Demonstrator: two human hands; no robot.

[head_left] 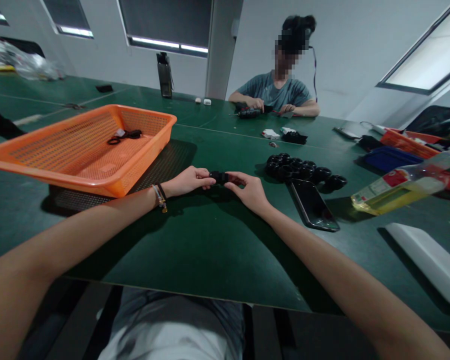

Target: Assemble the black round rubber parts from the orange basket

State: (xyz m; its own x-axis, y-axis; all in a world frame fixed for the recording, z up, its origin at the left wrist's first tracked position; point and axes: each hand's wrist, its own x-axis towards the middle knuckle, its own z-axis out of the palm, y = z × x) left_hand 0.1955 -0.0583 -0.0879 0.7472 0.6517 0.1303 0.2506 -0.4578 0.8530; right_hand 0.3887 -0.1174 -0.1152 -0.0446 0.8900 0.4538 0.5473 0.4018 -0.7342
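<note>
Between my two hands, just above the green table (210,250), is a small black part (219,177); its exact kind is too small to make out. The fingers of my left hand (189,181) pinch its left end. On its right end, the thumb and fingers of my right hand (249,190) are closed. A cluster of several round, glossy black pieces (300,167) lies to the right of my right hand. Beside them rests a dark phone (315,205). An orange basket (116,185) stands left of my left hand, with a coiled black cable (125,135) inside.
Across the table a person (285,92) handles a black power tool (249,113). At right are a bottle of yellow liquid (401,185), a white block-like object (429,257), a blue tray (392,159) and an orange bin (408,142). A dark drink bottle (165,75) stands at the back.
</note>
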